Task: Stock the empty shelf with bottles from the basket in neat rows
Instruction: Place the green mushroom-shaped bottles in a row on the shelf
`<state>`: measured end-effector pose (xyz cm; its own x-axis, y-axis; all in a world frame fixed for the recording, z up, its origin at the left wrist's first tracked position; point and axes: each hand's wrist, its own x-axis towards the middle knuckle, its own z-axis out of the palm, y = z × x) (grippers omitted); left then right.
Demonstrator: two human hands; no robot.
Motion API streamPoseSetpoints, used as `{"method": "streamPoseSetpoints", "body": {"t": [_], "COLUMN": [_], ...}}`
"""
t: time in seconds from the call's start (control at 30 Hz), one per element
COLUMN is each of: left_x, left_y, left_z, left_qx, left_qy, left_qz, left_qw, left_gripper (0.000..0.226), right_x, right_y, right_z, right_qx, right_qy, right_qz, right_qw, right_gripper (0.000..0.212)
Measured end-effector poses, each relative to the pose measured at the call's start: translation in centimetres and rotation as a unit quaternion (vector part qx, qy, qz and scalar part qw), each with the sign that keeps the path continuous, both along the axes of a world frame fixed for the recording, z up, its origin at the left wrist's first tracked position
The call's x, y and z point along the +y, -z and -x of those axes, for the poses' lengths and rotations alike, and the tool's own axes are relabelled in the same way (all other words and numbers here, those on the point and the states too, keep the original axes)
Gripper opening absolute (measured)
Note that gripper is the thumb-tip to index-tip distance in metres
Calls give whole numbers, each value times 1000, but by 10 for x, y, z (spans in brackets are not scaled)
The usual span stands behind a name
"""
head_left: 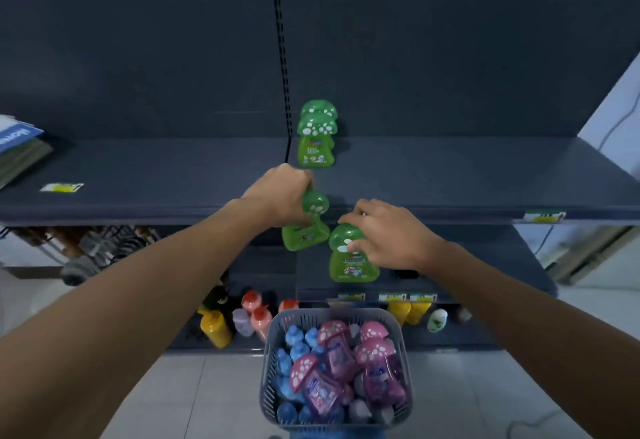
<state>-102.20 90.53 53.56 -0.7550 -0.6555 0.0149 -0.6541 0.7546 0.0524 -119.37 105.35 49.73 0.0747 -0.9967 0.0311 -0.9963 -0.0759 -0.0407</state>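
Observation:
Two green mushroom-capped bottles (316, 140) stand one behind the other on the dark shelf (450, 175), next to the upright divider. My left hand (280, 194) grips a third green bottle (306, 230) by its neck, held tilted in front of the shelf edge. My right hand (384, 234) holds a fourth green bottle (349, 262) by its cap, a little lower and to the right. Below, a grey basket (273, 341) on the floor holds several pink mushroom-capped and blue bottles.
A stack of blue-and-white packs (19, 147) lies at the shelf's left end. Price labels sit on the shelf edges. The bottom shelf carries yellow (215, 329), peach and other bottles. White tiled floor surrounds the basket.

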Motion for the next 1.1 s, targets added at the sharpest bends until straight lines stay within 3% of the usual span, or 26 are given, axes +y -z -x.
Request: {"method": "streamPoseSetpoints", "body": {"t": [0.37,0.63,1.1], "left_x": [-76,-128,-159], "left_y": [-35,-40,-24], "left_z": [30,65,81], "left_qx": [95,102,89], "left_qy": [6,22,73], "left_qz": [-1,-60,-69], "left_qw": [995,993,991], "left_gripper": [65,65,48], "right_x": [-61,-111,-150], "right_y": [-39,-47,-29], "right_z": [10,19,19], "right_qx": [-63,-116,-151], "right_qy": [48,85,90], "right_qz": [41,110,158], "right_qw": [996,983,972], "right_gripper": [48,48,48]}}
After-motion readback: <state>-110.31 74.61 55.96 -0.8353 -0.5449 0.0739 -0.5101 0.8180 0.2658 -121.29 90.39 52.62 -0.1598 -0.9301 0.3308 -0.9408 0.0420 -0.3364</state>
